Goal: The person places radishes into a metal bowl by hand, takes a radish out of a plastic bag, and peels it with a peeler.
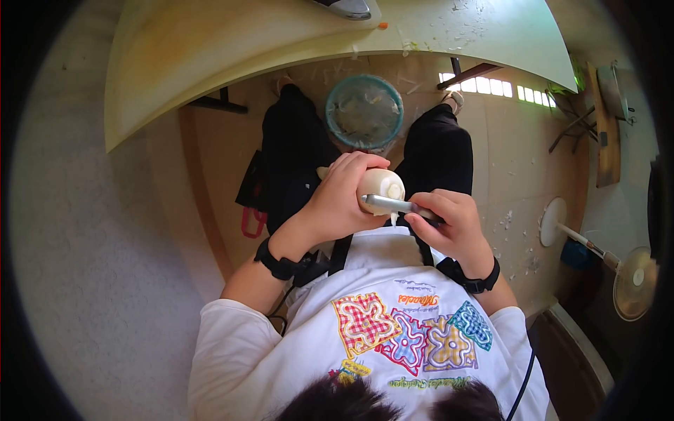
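One landmark: round turquoise-rimmed basin point(330, 116), on the floor point(507, 147). Pale rounded vegetable point(380, 181) is on the torso side of it, left hand point(335, 198) fingers wrapped round it. Right hand point(455, 223) fingers grip the metal-bladed peeler point(390, 204), blade against vegetable. Pale worktop point(281, 42) beyond basin.

Your left hand point(345, 194) wraps around with fingers curled, your right hand point(449, 221) closes in a grip opposite; both elbows bend, dark bands circling your wrists.
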`<action>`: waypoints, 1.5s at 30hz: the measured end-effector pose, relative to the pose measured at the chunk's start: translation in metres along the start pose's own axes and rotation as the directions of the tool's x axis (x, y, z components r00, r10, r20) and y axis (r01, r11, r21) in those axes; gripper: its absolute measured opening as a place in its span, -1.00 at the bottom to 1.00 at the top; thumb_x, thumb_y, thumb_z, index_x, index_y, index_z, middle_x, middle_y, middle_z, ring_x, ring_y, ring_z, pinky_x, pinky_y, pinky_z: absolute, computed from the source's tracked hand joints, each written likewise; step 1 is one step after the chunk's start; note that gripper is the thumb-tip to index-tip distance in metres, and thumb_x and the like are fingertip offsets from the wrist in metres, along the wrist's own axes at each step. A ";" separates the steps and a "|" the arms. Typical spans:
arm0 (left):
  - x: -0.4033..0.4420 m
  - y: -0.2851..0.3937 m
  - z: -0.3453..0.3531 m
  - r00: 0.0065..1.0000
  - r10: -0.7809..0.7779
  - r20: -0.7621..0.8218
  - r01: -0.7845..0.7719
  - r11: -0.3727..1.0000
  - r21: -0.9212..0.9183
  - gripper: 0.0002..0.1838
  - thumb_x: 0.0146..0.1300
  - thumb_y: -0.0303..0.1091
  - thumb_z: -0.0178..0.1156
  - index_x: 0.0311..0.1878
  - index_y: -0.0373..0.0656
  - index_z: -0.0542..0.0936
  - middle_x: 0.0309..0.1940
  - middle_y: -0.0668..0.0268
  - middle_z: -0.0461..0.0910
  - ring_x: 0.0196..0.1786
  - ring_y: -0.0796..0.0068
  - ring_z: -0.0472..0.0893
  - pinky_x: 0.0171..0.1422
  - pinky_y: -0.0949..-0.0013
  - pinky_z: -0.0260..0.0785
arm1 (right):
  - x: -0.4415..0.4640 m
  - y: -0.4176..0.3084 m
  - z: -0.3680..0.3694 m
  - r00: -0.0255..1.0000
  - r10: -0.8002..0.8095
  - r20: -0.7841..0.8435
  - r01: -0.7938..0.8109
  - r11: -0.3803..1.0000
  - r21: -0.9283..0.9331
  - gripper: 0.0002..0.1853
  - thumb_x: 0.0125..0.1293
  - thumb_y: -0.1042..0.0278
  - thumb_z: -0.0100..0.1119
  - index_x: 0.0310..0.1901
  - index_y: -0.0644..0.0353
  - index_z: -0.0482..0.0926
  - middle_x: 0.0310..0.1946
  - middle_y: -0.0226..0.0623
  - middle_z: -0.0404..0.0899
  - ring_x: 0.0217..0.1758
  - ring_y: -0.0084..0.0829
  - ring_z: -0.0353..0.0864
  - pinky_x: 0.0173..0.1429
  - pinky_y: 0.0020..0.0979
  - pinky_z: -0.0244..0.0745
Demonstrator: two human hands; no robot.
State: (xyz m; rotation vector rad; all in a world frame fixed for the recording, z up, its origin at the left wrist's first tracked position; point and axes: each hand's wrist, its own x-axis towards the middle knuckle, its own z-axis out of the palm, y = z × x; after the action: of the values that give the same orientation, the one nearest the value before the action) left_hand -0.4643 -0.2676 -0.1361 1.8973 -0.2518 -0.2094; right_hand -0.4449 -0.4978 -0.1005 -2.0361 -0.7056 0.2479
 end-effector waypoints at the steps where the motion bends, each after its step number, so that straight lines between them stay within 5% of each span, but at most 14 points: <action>1: -0.001 0.000 -0.001 1.000 -0.001 -0.001 0.001 1.000 0.000 -0.28 -0.25 -0.38 0.56 0.09 -0.11 0.48 -0.03 0.20 0.56 0.14 0.05 0.51 0.29 0.13 0.29 | -0.002 0.001 0.001 1.000 -0.001 0.005 0.001 1.000 -0.010 -0.81 0.14 0.39 0.47 -0.24 0.23 0.68 -0.60 -0.32 0.52 -0.63 -0.40 0.50 -0.55 -0.42 0.32; 10: -0.006 -0.001 0.001 0.999 0.013 -0.034 -0.012 0.999 0.037 -0.33 -0.20 -0.46 0.54 0.08 -0.11 0.49 -0.04 0.25 0.54 0.09 0.21 0.52 0.20 0.25 0.39 | -0.005 0.010 0.010 0.998 0.022 -0.059 -0.023 1.000 -0.017 -0.84 0.21 0.40 0.43 -0.21 0.22 0.68 -0.59 -0.33 0.52 -0.63 -0.42 0.48 -0.54 -0.43 0.30; 22: 0.000 -0.011 0.004 0.994 -0.050 -0.100 0.049 0.999 -0.012 -0.34 -0.17 -0.40 0.50 0.08 -0.20 0.45 -0.03 0.13 0.53 0.09 0.03 0.52 0.19 0.13 0.39 | 0.007 0.013 0.019 0.978 0.087 -0.188 -0.102 0.992 -0.075 -0.84 0.28 0.36 0.38 -0.21 0.26 0.67 -0.43 -0.19 0.65 -0.48 -0.28 0.61 -0.39 -0.39 0.48; 24: -0.001 -0.012 0.004 0.992 -0.041 -0.118 0.045 0.998 0.037 -0.38 -0.13 -0.47 0.49 0.07 -0.18 0.47 -0.06 0.22 0.52 0.01 0.30 0.58 0.14 0.32 0.44 | 0.006 0.012 0.021 0.977 0.097 -0.188 -0.112 0.991 -0.069 -0.84 0.29 0.35 0.38 -0.21 0.26 0.67 -0.42 -0.18 0.66 -0.47 -0.27 0.62 -0.38 -0.39 0.50; 30: -0.003 -0.011 0.004 0.990 -0.020 -0.142 0.028 0.998 0.054 -0.40 -0.11 -0.46 0.49 0.05 -0.19 0.46 -0.06 0.22 0.51 0.00 0.31 0.58 0.13 0.32 0.43 | 0.007 0.012 0.025 0.975 0.110 -0.193 -0.123 0.991 -0.059 -0.83 0.28 0.34 0.39 -0.21 0.25 0.68 -0.41 -0.17 0.67 -0.46 -0.25 0.64 -0.37 -0.39 0.52; 34: -0.007 -0.006 0.004 0.987 -0.046 -0.156 0.047 0.999 0.007 -0.35 -0.16 -0.42 0.50 0.06 -0.18 0.45 -0.02 0.16 0.53 0.09 0.05 0.51 0.22 0.14 0.38 | 0.008 0.010 0.025 0.971 0.132 -0.197 -0.146 0.987 -0.059 -0.82 0.31 0.27 0.37 -0.22 0.21 0.69 -0.42 -0.13 0.67 -0.46 -0.19 0.64 -0.37 -0.33 0.51; 36: -0.014 0.002 -0.001 0.990 0.008 -0.138 -0.003 1.000 0.031 -0.37 -0.14 -0.49 0.51 0.08 -0.16 0.47 -0.05 0.24 0.50 0.02 0.36 0.56 0.15 0.33 0.42 | 0.011 0.037 0.024 0.956 0.270 -0.118 -0.293 0.902 -0.318 -0.76 0.35 0.17 0.31 -0.27 0.20 0.70 -0.44 -0.08 0.65 -0.43 -0.10 0.64 -0.37 -0.26 0.50; 37: -0.019 0.013 -0.006 0.994 0.025 -0.106 -0.028 0.999 -0.030 -0.34 -0.13 -0.51 0.53 0.11 -0.15 0.47 -0.02 0.27 0.50 0.03 0.40 0.55 0.18 0.35 0.41 | 0.003 0.063 0.026 0.917 0.369 -0.154 -0.398 0.879 -0.261 -0.70 0.36 0.10 0.27 -0.31 0.20 0.71 -0.44 -0.03 0.64 -0.40 -0.01 0.63 -0.37 -0.20 0.48; 40: -0.037 0.008 -0.013 0.991 0.005 -0.133 -0.024 0.990 -0.140 -0.32 -0.12 -0.53 0.53 0.14 -0.15 0.46 0.00 0.30 0.50 0.06 0.44 0.54 0.21 0.37 0.39 | -0.034 0.116 0.032 0.813 0.514 -0.273 -0.518 0.853 0.063 -0.68 0.43 0.15 0.27 -0.32 0.28 0.68 -0.62 -0.36 0.56 -0.60 -0.52 0.48 -0.47 -0.41 0.33; 42: -0.041 0.000 -0.013 0.979 -0.014 -0.203 -0.030 0.977 -0.212 -0.31 -0.11 -0.56 0.51 0.16 -0.15 0.45 0.05 0.31 0.49 0.12 0.48 0.52 0.25 0.38 0.36 | -0.039 0.125 0.029 0.702 0.690 -0.176 -0.608 0.709 0.356 -0.67 0.48 0.16 0.22 -0.31 0.29 0.67 -0.63 -0.59 0.41 -0.56 -0.75 0.30 -0.49 -0.56 0.16; 45: -0.036 0.007 -0.018 0.979 -0.024 -0.201 -0.019 0.978 -0.208 -0.30 -0.08 -0.56 0.51 0.17 -0.14 0.43 0.10 0.32 0.49 0.12 0.53 0.51 0.25 0.40 0.38 | -0.018 0.095 0.021 0.782 0.606 -0.144 -0.554 0.783 0.284 -0.70 0.49 0.21 0.21 -0.27 0.32 0.66 -0.60 -0.61 0.39 -0.54 -0.77 0.26 -0.48 -0.58 0.11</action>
State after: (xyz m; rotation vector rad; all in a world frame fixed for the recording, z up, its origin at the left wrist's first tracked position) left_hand -0.4945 -0.2439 -0.1225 1.6954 -0.0850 -0.0408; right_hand -0.4321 -0.5305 -0.1926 -1.9662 0.1246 0.4216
